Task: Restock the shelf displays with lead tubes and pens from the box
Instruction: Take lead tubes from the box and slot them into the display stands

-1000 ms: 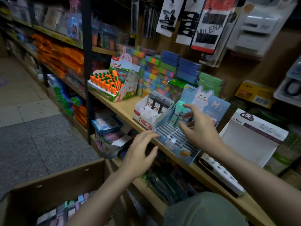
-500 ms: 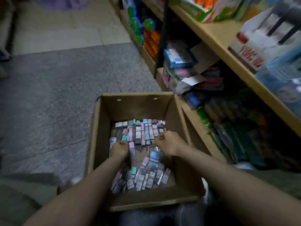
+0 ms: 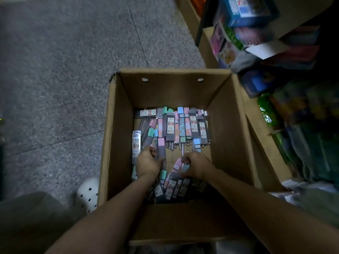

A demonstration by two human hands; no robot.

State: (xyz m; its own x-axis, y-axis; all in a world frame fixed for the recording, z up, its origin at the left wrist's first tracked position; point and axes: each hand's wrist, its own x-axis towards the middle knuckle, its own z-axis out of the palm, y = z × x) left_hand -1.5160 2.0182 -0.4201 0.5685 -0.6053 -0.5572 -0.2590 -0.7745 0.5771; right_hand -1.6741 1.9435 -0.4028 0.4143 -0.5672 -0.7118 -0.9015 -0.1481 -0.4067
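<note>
An open cardboard box stands on the floor below me. Its bottom holds several lead tubes with grey bodies and pink, green or blue caps, mixed with slim pens. Both my hands are down inside it. My left hand grips a tube with a pink cap near the left side of the pile. My right hand has its fingers curled round a couple of tubes in the middle of the box.
The wooden shelf unit rises at the right, its lower levels crammed with blue, pink and green stationery packs. Grey speckled floor lies to the left. A white perforated clog sits beside the box's left wall.
My view dropped from the shelf displays to the box. Both hands left the blue rabbit display, went down into the box and now grip tubes.
</note>
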